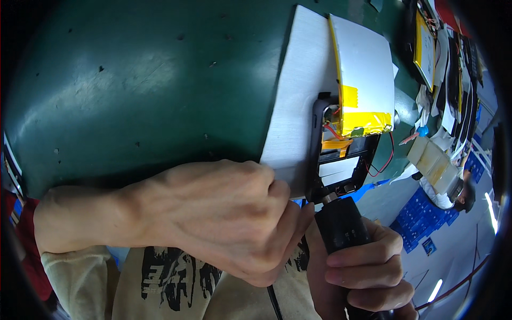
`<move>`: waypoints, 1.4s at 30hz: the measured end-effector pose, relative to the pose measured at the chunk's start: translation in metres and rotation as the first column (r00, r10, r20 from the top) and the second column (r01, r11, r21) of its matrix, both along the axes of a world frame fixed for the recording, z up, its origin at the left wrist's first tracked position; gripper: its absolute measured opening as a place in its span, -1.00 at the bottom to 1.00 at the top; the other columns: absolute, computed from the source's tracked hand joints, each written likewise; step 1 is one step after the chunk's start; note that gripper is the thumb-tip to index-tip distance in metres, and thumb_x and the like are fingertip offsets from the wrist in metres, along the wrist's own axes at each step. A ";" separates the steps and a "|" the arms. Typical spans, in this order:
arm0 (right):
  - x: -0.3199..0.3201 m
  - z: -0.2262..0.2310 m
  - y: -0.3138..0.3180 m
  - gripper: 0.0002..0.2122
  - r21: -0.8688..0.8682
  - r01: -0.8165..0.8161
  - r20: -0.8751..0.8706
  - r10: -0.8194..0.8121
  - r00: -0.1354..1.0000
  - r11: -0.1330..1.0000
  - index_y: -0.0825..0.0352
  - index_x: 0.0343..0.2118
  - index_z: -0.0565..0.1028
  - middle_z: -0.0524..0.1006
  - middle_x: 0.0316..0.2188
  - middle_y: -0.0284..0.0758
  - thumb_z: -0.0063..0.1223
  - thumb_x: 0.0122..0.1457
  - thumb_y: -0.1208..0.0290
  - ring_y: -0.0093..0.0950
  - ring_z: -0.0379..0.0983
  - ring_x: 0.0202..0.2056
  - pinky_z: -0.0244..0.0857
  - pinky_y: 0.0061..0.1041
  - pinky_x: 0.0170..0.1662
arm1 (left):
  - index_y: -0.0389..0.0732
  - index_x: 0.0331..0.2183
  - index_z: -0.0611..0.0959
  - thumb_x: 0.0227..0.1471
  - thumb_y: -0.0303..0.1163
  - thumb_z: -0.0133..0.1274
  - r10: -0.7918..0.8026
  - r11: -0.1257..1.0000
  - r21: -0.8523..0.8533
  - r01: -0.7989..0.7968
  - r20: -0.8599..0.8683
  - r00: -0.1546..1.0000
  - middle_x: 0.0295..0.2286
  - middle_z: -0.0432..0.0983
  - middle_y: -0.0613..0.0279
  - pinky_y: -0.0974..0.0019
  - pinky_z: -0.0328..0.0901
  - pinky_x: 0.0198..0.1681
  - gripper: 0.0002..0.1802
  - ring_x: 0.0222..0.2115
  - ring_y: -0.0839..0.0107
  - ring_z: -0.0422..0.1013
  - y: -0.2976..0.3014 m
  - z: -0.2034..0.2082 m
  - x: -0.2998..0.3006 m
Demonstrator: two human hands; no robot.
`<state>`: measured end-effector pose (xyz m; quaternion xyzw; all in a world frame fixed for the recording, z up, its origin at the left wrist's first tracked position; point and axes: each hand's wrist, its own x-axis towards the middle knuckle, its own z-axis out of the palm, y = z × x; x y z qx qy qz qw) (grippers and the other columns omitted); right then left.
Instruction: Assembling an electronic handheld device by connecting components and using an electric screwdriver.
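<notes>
My right hand (368, 266) wraps round a black electric screwdriver (341, 224). Its metal nose meets the near edge of a black plastic device casing (314, 144). My left hand (229, 213) is closed beside that nose, fingertips pinched together; whatever they hold is hidden. Folded out from the casing's far end is a flat white battery pouch (365, 69) with yellow tape along its edges. Red wires (332, 129) and an orange ribbon (336, 144) show inside the casing. The tool's bit tip is not visible.
A pale flat board (298, 80) lies under the casing on the green tabletop (160, 96), among small dark scraps. More battery pouches and parts (425, 53) are piled at right. Beyond are blue crates (421, 218) and another person (442, 192) near a cardboard box (432, 162).
</notes>
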<state>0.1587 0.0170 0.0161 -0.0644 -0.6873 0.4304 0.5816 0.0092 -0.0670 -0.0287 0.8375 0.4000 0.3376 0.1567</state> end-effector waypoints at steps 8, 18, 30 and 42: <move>-0.011 0.016 0.000 -0.45 0.000 0.014 0.182 -0.014 0.983 1.000 0.18 0.11 0.19 0.31 -0.47 -0.22 -0.31 0.35 -0.23 -0.36 0.25 -0.74 0.20 -0.40 -0.83 | -0.30 -0.61 0.59 -0.49 -0.32 0.14 -0.017 0.997 0.078 0.002 0.190 0.982 -0.73 0.22 0.46 0.45 -0.04 -0.71 -0.73 -0.70 0.59 0.21 0.004 -0.001 0.000; -0.001 0.017 -0.005 -0.45 -0.037 0.079 0.046 -0.078 0.996 0.996 0.24 0.08 0.18 0.32 -0.42 -0.30 -0.32 0.37 -0.22 -0.46 0.23 -0.71 0.15 -0.48 -0.77 | -0.44 -0.51 0.65 -0.32 -0.60 0.30 0.424 0.844 0.173 -0.508 0.367 0.828 -0.57 0.42 0.22 0.42 0.08 -0.74 -0.80 -0.72 0.48 0.26 0.033 -0.006 -0.019; 0.001 0.023 -0.004 -0.42 -0.111 -0.067 -0.251 0.037 0.967 0.992 0.28 0.19 0.29 0.32 -0.47 -0.43 -0.04 0.33 -0.10 -0.57 0.27 -0.68 0.35 -0.60 -0.66 | -0.38 -0.43 0.70 -0.22 -0.49 0.28 0.214 0.977 -0.067 -0.204 0.368 0.905 -0.51 0.51 0.20 0.31 0.11 -0.48 -0.79 -0.55 0.41 0.35 0.024 0.015 -0.026; 0.091 -0.016 -0.009 -0.43 -0.339 -0.398 0.141 0.465 0.874 0.852 0.20 0.15 0.23 0.57 -0.50 -0.24 0.19 0.23 0.01 -0.33 0.57 -0.59 0.58 -0.36 -0.59 | -0.23 -0.33 0.73 -0.18 -0.52 0.35 0.558 0.829 0.156 -0.537 -0.188 0.808 -0.41 0.53 0.26 0.27 0.27 -0.27 -0.75 -0.40 0.33 0.45 0.041 0.019 -0.094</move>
